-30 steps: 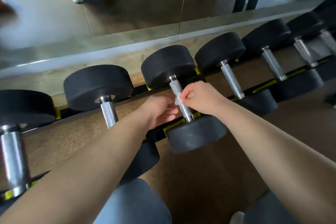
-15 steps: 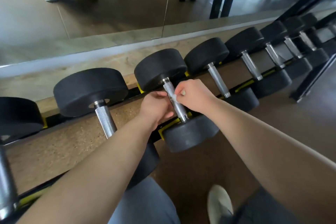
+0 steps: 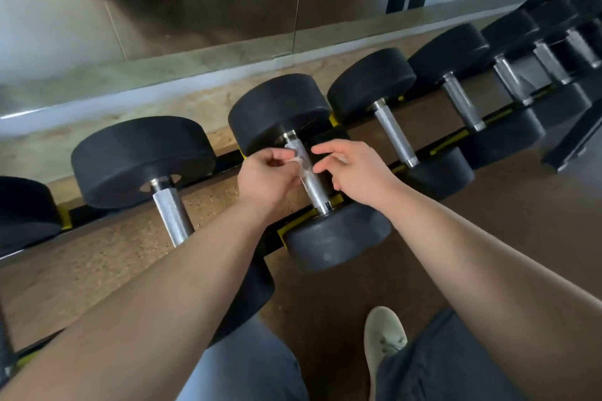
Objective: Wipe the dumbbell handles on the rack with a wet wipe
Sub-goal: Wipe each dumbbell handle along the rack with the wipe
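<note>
right hand is opening off the handle, holding nothing; left hand is pinching the limp wet wipe by its edge, wrapping rigid knurled steel.

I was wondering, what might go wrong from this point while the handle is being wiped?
1. The wet wipe looks small and bunched near the top of the handle, pinched only by the left hand; it may slip or leave the lower knurling unwiped.
2. The right hand is open, fingertips near the handle; they might get pinched if the dumbbell rolls.
3. A shoe sits below the near head, at risk if it falls.
</note>
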A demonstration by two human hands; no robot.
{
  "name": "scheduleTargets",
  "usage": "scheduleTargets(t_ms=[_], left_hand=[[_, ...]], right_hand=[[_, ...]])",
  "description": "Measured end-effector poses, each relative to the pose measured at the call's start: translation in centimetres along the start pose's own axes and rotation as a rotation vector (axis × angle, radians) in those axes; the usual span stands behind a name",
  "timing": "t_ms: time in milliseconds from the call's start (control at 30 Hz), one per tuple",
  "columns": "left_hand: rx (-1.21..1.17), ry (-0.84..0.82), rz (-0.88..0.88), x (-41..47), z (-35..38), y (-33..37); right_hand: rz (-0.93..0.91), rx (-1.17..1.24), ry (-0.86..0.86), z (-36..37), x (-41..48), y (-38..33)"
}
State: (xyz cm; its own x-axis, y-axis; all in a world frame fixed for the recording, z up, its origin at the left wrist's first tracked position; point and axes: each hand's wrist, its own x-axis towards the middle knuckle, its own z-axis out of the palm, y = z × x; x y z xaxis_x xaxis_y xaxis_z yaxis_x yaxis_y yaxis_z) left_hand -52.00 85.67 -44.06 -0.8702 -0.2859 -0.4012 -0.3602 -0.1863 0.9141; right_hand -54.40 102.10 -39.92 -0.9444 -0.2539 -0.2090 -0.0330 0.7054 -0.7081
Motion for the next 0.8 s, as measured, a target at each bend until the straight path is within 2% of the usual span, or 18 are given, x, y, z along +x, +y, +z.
scheduleTargets(t_ms=[67,133,300,367,467,667,733,800], left_hand=[[-0.024,0.074,0.015,0.6,0.3,0.0],[-0.003,0.079,0.011,0.6,0.6,-0.1],[0.399,-0.086,-0.135,-0.9,0.9,-1.5],[0.452,-0.134,-0.182,-1.2,1.1,-1.9],[0.376,-0.096,-0.167,-0.8,1.3,-1.9],[-0.078,0.159,-0.057,2.1,1.1,-0.3],[-0.048,0.160,-0.038,2.0,1.1,-0.2],[0.139,0.111,-0.012,1.3,0.7,-0.4]], right_hand=[[0.084,0.071,0.064,0.1,0.5,0.1],[0.135,0.086,0.044,0.2,0.9,0.0],[0.131,0.027,-0.036,0.2,1.0,-0.2],[0.131,0.018,-0.046,0.1,1.0,-0.2],[0.117,0.026,-0.060,0.0,1.0,0.1],[0.104,0.045,-0.107,0.1,2.1,0.3],[0.104,0.042,-0.111,0.1,2.4,0.1],[0.089,0.002,-0.109,0.0,2.7,0.1]])
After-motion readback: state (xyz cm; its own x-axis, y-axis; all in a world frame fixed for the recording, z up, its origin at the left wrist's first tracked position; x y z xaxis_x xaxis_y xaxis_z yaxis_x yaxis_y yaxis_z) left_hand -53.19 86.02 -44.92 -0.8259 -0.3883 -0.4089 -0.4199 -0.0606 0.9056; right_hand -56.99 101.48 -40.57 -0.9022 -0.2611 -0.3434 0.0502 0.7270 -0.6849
